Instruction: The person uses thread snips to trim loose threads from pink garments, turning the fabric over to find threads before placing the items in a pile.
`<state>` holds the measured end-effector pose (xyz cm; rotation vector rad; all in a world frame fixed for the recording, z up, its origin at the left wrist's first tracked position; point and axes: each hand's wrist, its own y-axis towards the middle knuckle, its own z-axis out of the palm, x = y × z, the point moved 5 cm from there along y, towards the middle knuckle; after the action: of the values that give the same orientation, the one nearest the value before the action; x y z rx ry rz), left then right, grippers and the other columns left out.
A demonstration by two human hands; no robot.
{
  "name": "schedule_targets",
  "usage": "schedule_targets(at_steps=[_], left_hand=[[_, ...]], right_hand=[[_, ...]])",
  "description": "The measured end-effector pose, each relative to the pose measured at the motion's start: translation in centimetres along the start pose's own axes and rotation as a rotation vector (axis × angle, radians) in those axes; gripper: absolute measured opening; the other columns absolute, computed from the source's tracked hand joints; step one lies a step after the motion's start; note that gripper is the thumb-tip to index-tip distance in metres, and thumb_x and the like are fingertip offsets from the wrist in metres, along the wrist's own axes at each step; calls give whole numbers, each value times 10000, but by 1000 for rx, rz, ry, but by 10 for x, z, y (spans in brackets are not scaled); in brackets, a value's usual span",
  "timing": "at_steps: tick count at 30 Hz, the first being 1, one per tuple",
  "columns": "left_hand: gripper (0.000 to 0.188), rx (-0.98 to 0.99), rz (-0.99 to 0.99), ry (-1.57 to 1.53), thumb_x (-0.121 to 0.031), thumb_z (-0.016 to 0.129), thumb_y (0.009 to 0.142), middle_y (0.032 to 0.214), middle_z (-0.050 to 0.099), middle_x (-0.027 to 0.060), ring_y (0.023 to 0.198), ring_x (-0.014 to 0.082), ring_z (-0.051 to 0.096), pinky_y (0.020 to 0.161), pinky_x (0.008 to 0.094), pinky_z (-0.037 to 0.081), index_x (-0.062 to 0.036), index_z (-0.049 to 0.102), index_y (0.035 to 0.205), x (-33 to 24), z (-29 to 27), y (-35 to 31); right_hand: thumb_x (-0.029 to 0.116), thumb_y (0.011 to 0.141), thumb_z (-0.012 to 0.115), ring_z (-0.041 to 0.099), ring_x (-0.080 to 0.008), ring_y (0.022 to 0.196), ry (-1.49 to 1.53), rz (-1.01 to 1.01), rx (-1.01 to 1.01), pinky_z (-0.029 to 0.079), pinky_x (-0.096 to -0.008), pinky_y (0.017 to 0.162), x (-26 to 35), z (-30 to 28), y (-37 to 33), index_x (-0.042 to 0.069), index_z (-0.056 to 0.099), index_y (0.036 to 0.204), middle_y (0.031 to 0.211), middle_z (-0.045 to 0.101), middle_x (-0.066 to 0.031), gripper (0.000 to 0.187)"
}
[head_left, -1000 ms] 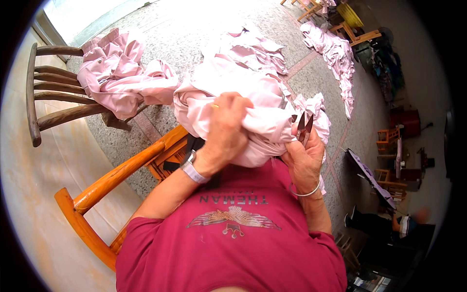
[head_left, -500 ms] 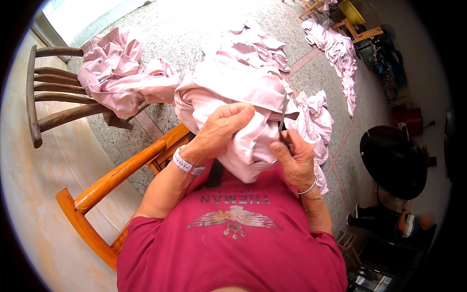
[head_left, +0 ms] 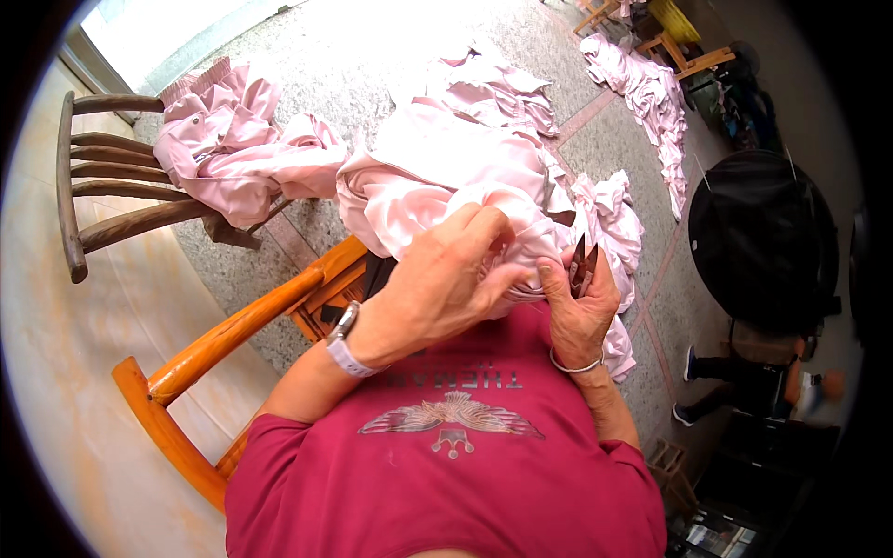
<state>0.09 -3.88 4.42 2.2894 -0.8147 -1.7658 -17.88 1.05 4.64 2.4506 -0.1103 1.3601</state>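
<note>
A pale pink cloth garment (head_left: 437, 139) lies bunched in front of my body, its lower edge gathered up toward my shirt. My left hand (head_left: 437, 274) has curled fingers and thumb closed on a fold of it. Against the same cloth, on its right side, my right hand (head_left: 581, 316) grips small dark thread snips (head_left: 583, 265), the two pointed blades standing up and apart. The thumb of that hand presses at the cloth's edge. Whatever lies between the left fingertips is partly hidden by the hand.
More pink garments (head_left: 233, 139) hang over a dark wooden chair (head_left: 88, 242) at left. An orange wooden armrest (head_left: 233, 325) runs beside my left arm. Pink cloth (head_left: 642, 88) trails over the speckled floor toward a yellow container (head_left: 673, 20). A large black round object (head_left: 758, 242) and a person's legs (head_left: 721, 370) are at right.
My left hand has turned and moved right and down along the garment, drawing cloth up. The snips, earlier along the cloth edge, now point upward in my right hand. The garment's lower part is gathered higher.
</note>
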Motion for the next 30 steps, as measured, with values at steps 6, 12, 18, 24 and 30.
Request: schedule_targets(at_steps=[6, 12, 18, 24, 30], left_hand=[[123, 146, -394, -595, -66, 671, 900, 806, 619, 45, 729, 156, 600, 660, 296, 484, -34, 587, 983, 32, 23, -7], [129, 261, -381, -1014, -75, 640, 941, 910, 565, 5, 840, 61, 534, 752, 236, 459, -34, 534, 1004, 37, 29, -3], [233, -27, -146, -657, -16, 696, 843, 856, 516, 25, 764, 99, 503, 662, 248, 438, -19, 495, 961, 37, 30, -1], [267, -58, -26, -512, 14, 670, 817, 898, 550, 39, 814, 101, 541, 695, 234, 449, -6, 543, 1051, 23, 27, -2], [151, 170, -251, -621, -104, 684, 882, 861, 615, -9, 804, 63, 571, 697, 210, 460, 9, 647, 977, 34, 25, 0]], right_hand=[[111, 848, 778, 417, -48, 556, -136, -175, 52, 349, -227, 493, 10, -1, -2, 48, 559, 863, 649, 477, 26, 228], [143, 862, 773, 440, -55, 584, -214, -264, 113, 373, -244, 504, 8, 0, -1, 46, 568, 913, 710, 511, 30, 233], [217, 929, 708, 527, -64, 852, 303, 14, 79, 459, -207, 752, 7, -8, 9, 8, 533, 1121, 980, 562, -4, 334], [167, 938, 694, 490, -12, 672, 151, 47, 102, 396, -178, 597, 16, -1, 24, 18, 612, 974, 738, 565, 72, 174], [172, 952, 675, 431, -8, 651, 152, 39, 65, 343, -182, 561, 7, -4, 23, 27, 616, 950, 733, 549, 72, 156]])
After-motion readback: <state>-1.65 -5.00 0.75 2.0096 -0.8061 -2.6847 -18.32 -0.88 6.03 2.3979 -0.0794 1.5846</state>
